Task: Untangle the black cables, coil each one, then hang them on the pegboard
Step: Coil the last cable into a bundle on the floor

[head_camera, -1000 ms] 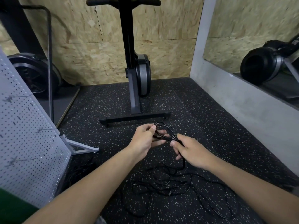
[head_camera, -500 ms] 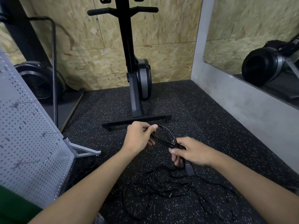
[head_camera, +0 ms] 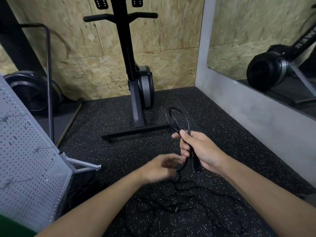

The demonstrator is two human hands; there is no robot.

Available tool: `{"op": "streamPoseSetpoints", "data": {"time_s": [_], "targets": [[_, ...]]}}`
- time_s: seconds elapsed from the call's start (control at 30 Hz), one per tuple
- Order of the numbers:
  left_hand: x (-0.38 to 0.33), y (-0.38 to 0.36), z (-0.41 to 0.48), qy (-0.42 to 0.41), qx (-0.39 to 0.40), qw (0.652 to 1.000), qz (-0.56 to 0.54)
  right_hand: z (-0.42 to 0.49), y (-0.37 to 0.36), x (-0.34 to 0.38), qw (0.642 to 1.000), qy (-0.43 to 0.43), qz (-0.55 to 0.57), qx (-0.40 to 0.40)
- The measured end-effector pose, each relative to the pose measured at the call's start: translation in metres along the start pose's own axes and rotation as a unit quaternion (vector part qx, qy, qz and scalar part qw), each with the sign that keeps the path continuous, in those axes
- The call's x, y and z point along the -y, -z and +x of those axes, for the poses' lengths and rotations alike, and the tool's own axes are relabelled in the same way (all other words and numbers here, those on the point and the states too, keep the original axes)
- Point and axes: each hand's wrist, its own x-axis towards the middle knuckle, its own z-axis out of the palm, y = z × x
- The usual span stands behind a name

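My right hand [head_camera: 203, 151] grips a partly coiled black cable [head_camera: 177, 120] above the floor. Its loops stand up above my thumb, and a plug end [head_camera: 195, 165] hangs below my palm. Lower and to the left, my left hand [head_camera: 159, 168] is blurred, with its fingers loosely spread beside the strand trailing down from the coil. It holds nothing that I can see. Below both hands, a tangle of black cables [head_camera: 179, 200] lies on the speckled rubber floor. The white pegboard [head_camera: 25, 159] leans at the left, with a few wire hooks on it.
A black exercise machine [head_camera: 136, 93] stands ahead on a floor bar [head_camera: 136, 132]. The pegboard's grey foot [head_camera: 82, 166] sticks out onto the floor. A fan wheel [head_camera: 34, 93] sits at the far left. A grey wall with a mirror [head_camera: 265, 48] runs along the right.
My left hand let go of the top of the coil and dropped down towards the trailing strand. My right hand raised the coil and turned it upright. The camera tilted up.
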Motion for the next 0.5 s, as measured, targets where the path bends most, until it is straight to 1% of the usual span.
{"op": "streamPoseSetpoints", "data": {"time_s": [0.07, 0.2, 0.23, 0.27, 0.3, 0.33, 0.37, 0.43, 0.5], "targets": [[-0.001, -0.01, 0.004, -0.002, 0.014, 0.999, 0.041, 0.003, -0.003, -0.001, 1.0, 0.001, 0.006, -0.016], [0.002, -0.005, 0.006, -0.016, -0.01, 0.988, 0.156, 0.013, 0.005, -0.004, 0.996, -0.021, 0.024, -0.087], [0.003, -0.001, 0.006, -0.013, -0.017, 0.983, 0.18, 0.015, 0.011, -0.006, 0.994, -0.025, -0.032, -0.104], [0.003, 0.003, 0.004, -0.015, -0.029, 0.98, 0.197, 0.017, 0.018, -0.01, 0.983, -0.024, -0.14, -0.117], [0.002, 0.007, 0.003, -0.022, -0.049, 0.976, 0.212, 0.017, 0.025, -0.012, 0.958, -0.024, -0.259, -0.119], [0.0, 0.011, 0.002, -0.036, -0.072, 0.971, 0.223, 0.016, 0.03, -0.014, 0.927, -0.026, -0.356, -0.115], [-0.002, 0.013, 0.0, -0.061, -0.095, 0.964, 0.239, 0.016, 0.033, -0.016, 0.904, -0.035, -0.413, -0.11], [-0.007, 0.016, -0.002, -0.128, -0.131, 0.941, 0.285, 0.013, 0.035, -0.019, 0.879, -0.047, -0.466, -0.096], [-0.012, 0.019, -0.005, -0.194, -0.173, 0.914, 0.312, 0.011, 0.029, -0.02, 0.86, -0.044, -0.505, -0.064]]}}
